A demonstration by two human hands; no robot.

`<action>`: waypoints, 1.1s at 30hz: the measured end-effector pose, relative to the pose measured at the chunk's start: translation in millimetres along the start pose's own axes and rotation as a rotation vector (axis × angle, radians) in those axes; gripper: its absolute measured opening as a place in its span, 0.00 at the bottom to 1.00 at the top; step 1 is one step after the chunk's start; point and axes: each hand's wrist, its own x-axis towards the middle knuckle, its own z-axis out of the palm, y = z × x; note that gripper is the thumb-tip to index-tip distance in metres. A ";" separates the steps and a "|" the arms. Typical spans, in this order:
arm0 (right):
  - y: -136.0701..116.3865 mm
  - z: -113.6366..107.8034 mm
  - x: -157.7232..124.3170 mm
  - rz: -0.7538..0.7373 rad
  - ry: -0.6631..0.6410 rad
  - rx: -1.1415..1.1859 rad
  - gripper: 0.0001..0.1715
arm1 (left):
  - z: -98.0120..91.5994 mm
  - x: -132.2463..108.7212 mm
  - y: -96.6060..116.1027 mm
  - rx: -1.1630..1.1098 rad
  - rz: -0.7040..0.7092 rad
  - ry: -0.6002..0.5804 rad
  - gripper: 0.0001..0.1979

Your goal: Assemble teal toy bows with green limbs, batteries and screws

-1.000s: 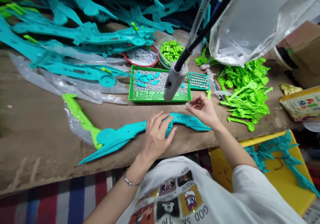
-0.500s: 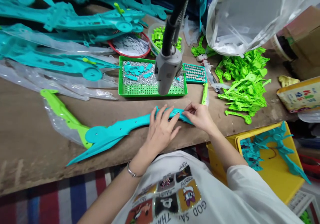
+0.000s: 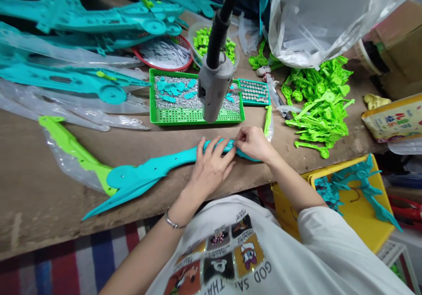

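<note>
A long teal plastic part (image 3: 154,167) lies across the table in front of me, with a lime-green arm (image 3: 75,150) at its left end. My left hand (image 3: 211,163) rests on the right half of the teal part, fingers spread. Thumb and fingertips of my right hand (image 3: 253,144) are pinched together at its surface, just right of the left fingers. Whatever small thing they may hold is hidden. Beyond the hands hangs a grey electric screwdriver (image 3: 214,95), in front of a green tray (image 3: 198,118) of small metal pieces and teal bits.
Teal parts (image 3: 99,18) are stacked at the left. A red basket (image 3: 189,60), a bowl of lime pieces (image 3: 201,38) and a small teal tray (image 3: 268,93) stand behind. Lime parts (image 3: 323,106) are heaped right, above a yellow bin (image 3: 362,224).
My right hand has shifted slightly left along the teal part, closer to my left hand. The left hand stays spread on it. The whole view has shifted a little.
</note>
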 end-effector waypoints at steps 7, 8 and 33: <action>9.1 6.6 -17.8 0.026 0.096 0.146 0.06 | 4.3 -1.4 -0.9 0.029 0.008 0.016 0.19; 10.0 9.5 -19.8 0.022 0.113 0.165 0.05 | 4.5 -1.7 -1.3 0.028 0.011 0.017 0.19; 69.0 -12.1 -69.6 -0.423 0.221 -0.106 0.21 | 4.6 -2.6 -10.3 -0.072 -0.091 0.029 0.32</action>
